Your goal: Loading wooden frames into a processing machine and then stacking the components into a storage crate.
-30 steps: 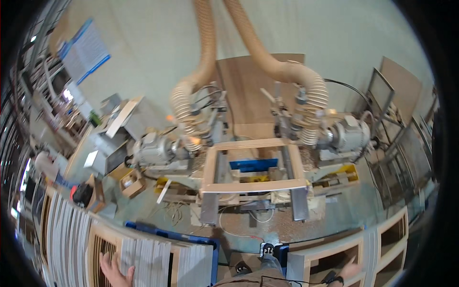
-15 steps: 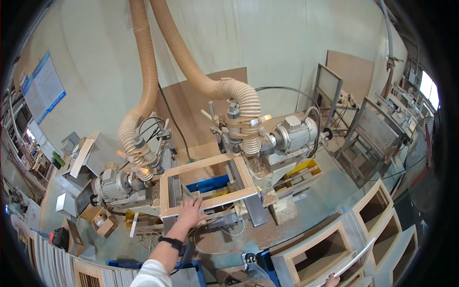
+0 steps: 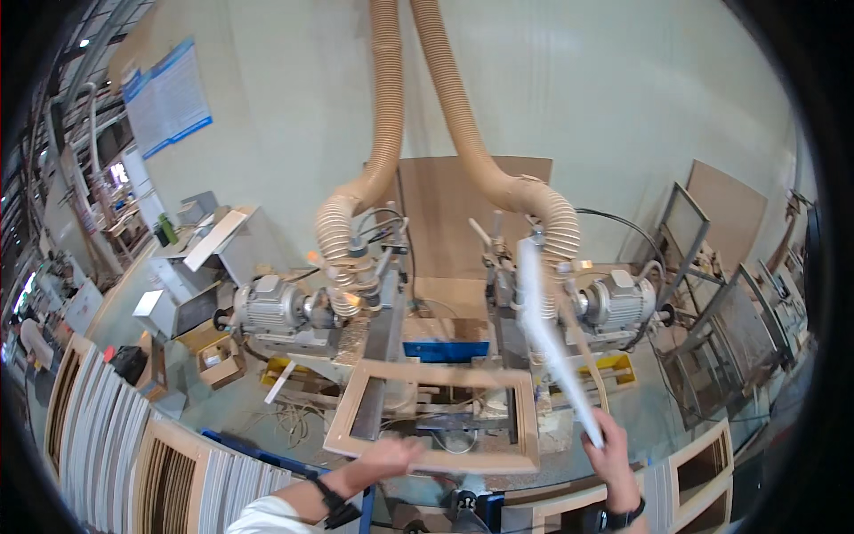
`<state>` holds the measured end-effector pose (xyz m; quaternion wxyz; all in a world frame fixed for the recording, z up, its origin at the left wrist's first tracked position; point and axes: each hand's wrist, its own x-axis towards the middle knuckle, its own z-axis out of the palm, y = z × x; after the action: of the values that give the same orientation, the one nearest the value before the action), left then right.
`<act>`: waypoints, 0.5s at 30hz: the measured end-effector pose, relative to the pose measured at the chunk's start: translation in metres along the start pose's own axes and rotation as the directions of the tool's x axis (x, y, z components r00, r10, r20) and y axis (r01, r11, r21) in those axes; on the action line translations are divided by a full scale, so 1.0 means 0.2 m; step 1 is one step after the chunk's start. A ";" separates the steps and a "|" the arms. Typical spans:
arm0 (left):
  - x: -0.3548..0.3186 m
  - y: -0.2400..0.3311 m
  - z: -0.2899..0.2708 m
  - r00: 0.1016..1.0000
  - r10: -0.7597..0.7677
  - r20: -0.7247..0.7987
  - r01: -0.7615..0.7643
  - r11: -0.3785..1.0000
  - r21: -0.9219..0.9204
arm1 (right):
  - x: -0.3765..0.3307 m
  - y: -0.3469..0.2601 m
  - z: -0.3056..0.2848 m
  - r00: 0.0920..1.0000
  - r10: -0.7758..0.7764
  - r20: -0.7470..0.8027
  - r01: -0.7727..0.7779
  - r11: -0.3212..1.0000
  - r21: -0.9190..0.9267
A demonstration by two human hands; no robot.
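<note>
Left hand [image 3: 390, 457] clamped on near rail of pale wooden frame [image 3: 434, 414] (rectangular, open centre); right hand [image 3: 612, 454] gripping blurred white strip [image 3: 553, 343].

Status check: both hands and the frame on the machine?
Left hand on near rail of wooden frame, which lies flat on machine bed. Right hand grips a long white strip, blurred, angled up over the frame's right side.
</note>
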<state>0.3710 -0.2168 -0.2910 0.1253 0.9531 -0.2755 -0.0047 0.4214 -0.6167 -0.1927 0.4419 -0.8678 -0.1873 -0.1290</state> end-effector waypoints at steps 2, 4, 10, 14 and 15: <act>-0.25 0.13 -0.17 0.973 -0.129 0.191 0.133 0.991 -0.006 | 0.26 -0.07 0.16 0.935 -0.258 0.242 0.282 0.957 -0.068; -0.46 0.21 -0.35 0.977 -0.130 0.167 0.129 0.991 0.022 | 0.40 -0.07 0.37 0.862 -0.225 0.454 0.334 0.926 -0.177; -1.00 0.56 -0.90 0.813 -0.544 0.207 0.479 0.827 0.293 | 0.55 0.08 0.97 0.691 -0.173 0.702 0.517 0.797 -0.312; -1.26 0.78 -1.00 0.586 -0.809 0.054 0.752 0.567 0.335 | 0.63 0.34 1.21 0.767 -0.189 0.613 0.497 0.780 -0.381; -1.31 0.83 -1.00 0.359 -0.928 0.094 0.909 0.371 0.190 | 0.66 0.40 1.26 0.775 -0.193 0.601 0.498 0.773 -0.393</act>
<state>0.0763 -0.1674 -0.0732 0.0248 0.9441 0.2935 -0.1479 0.5886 -0.4273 -0.3435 0.0816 -0.9033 -0.4209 -0.0142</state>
